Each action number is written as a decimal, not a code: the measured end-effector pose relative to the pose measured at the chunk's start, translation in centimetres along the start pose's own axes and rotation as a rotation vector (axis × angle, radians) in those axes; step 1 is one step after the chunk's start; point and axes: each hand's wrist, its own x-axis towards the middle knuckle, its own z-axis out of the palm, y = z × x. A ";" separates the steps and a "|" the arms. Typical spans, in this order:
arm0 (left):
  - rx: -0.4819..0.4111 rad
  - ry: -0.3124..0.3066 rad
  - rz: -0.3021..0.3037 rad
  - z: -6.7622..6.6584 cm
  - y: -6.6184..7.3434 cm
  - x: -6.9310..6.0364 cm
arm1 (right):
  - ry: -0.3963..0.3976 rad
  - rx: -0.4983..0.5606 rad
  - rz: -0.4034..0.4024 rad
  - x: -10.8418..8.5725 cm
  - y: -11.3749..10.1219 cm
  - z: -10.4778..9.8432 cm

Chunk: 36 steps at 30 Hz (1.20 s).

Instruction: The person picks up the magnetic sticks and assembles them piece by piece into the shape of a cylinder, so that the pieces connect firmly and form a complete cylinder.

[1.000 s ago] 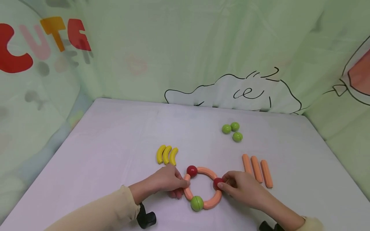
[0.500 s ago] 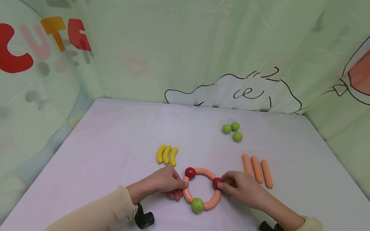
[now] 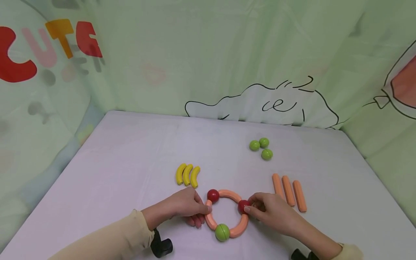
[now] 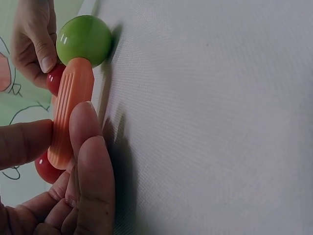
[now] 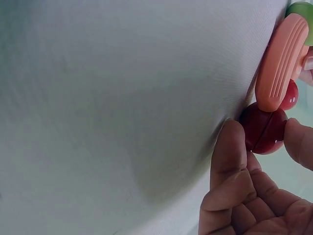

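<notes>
A ring of curved orange pieces and balls lies near the front of the table. My left hand pinches the left curved orange piece between thumb and fingers. At the ring's right side, thumb and fingertips of my right hand pinch a red ball with a seam across it. Another red ball sits at the upper left, and a green ball at the bottom. Between the balls run an upper curved piece and a lower right one.
Behind my left hand lie several small yellow bananas side by side. Straight orange sticks lie beyond my right hand. Farther back sit loose green balls on the white table. A printed green curtain hangs behind.
The ring has shifted slightly toward me and to the left, with my left hand moving a little along with it. The right hand has barely moved and keeps its pinch.
</notes>
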 end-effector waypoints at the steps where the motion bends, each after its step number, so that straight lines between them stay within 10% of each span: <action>1: 0.001 0.000 0.000 0.0 0.0 0.0 | 0.000 0.002 -0.003 0.0 0.0 0.0; 36: -0.002 -0.013 0.016 0.0 -0.1 -0.3 | 0.046 0.019 -0.049 -3.1 -0.3 1.2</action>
